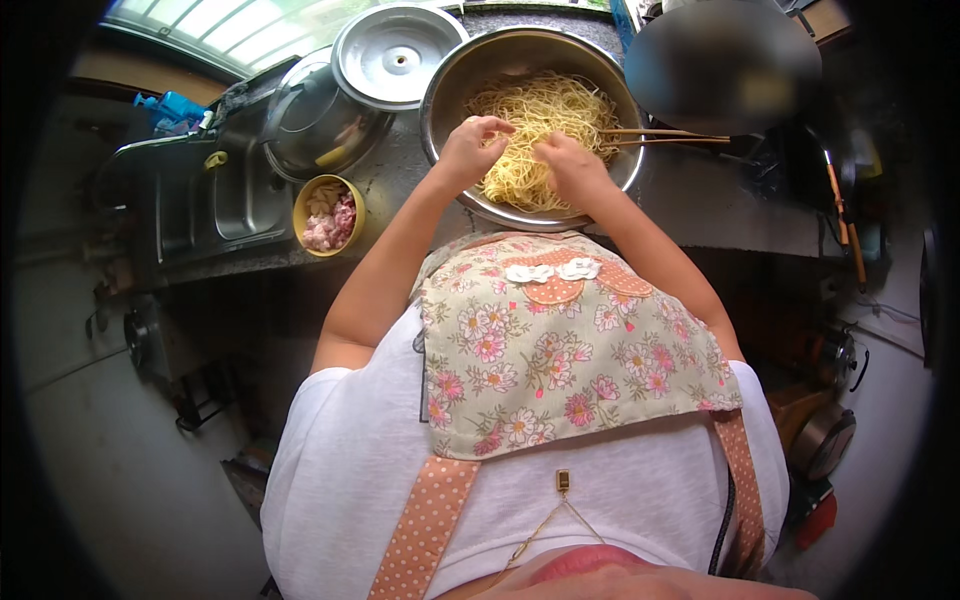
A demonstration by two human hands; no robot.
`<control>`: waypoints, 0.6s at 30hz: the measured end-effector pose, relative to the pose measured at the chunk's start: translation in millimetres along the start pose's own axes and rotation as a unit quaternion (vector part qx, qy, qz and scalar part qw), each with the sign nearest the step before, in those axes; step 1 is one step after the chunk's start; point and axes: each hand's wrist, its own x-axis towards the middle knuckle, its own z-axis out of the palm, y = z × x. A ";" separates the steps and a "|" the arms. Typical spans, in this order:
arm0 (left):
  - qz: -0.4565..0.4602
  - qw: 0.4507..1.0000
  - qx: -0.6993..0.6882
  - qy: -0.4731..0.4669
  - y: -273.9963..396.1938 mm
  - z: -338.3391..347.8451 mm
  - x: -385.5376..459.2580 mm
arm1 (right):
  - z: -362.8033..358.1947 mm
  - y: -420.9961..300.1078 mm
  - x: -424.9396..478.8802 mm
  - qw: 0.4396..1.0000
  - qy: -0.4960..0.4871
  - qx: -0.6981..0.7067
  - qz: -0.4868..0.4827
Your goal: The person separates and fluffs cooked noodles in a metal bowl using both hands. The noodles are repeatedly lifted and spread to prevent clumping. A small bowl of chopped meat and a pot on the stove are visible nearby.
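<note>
A wide stainless steel bowl (439,94) on the counter holds a heap of thin yellow noodles (555,101). My left hand (480,150) is over the left part of the heap, its fingers curled and apart, with no noodles plainly between them. My right hand (574,165) is at the middle right of the noodles, fingertips bent down to them; whether it pinches any strands is hidden. A pair of wooden chopsticks (667,135) lies across the bowl's right rim, tips at the noodles, just right of my right hand.
Left of the bowl stand a yellow bowl (361,217) of raw meat and pale slices, a glass lid (300,127) and a round metal lid or pan (401,56). The steel sink (247,195) with a blue bottle (176,109) is farther left. A blurred dark shape covers the upper right.
</note>
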 end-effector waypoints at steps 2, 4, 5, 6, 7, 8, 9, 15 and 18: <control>-0.026 1.000 -0.006 0.012 -0.5 -0.7 -6.4 | -7.6 27.8 12.2 0.995 0.061 0.082 0.009; -0.034 0.999 -0.017 0.032 -19.9 1.5 -8.5 | -32.7 32.0 11.7 0.978 0.142 0.155 0.018; -0.039 0.998 -0.023 0.047 -27.1 2.3 -10.0 | -59.8 25.7 11.0 0.964 0.192 0.185 0.018; -0.049 0.998 -0.010 0.041 -26.9 3.1 -11.2 | -79.2 24.8 9.7 0.952 0.223 0.206 0.036; -0.059 0.998 0.005 0.035 -25.8 3.5 -12.1 | -94.2 24.5 8.7 0.939 0.254 0.227 0.054; -0.068 0.997 0.019 0.028 -24.7 4.1 -13.4 | -106.0 22.5 8.0 0.910 0.285 0.298 0.031; -0.073 0.995 0.067 -0.007 -19.1 4.1 -13.5 | -116.3 20.8 6.5 0.875 0.317 0.365 0.010; -0.111 0.951 0.253 -0.140 10.3 19.9 -7.5 | -104.1 23.6 13.3 0.961 0.212 0.167 0.066; -0.133 0.945 0.262 -0.145 10.8 27.0 -4.9 | -100.7 19.3 11.2 0.927 0.263 0.260 0.060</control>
